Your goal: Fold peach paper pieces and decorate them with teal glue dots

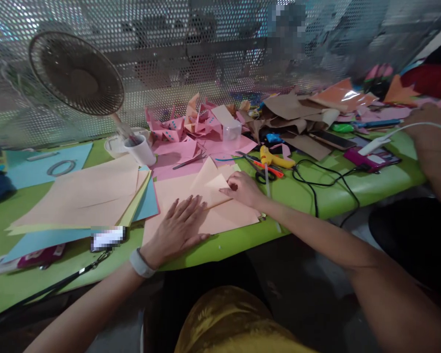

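Folded peach paper (213,190) lies in front of me on top of flat peach sheets (235,219). My left hand (180,224), with a band on its wrist, rests flat on the sheets with its fingers stretched out, touching the lower left of the fold. My right hand (244,189) has curled fingers pinching the right edge of the folded paper. Just beyond my right hand are black-handled scissors (260,175) and a yellow glue gun (277,158).
Layered coloured sheets (81,189) lie at left, beside a white cup (141,151) and a fan (77,73). Pink folded paper pieces (172,130) and brown paper (292,108) fill the back. A black cable (316,189) loops at right, near another person's arm (435,152).
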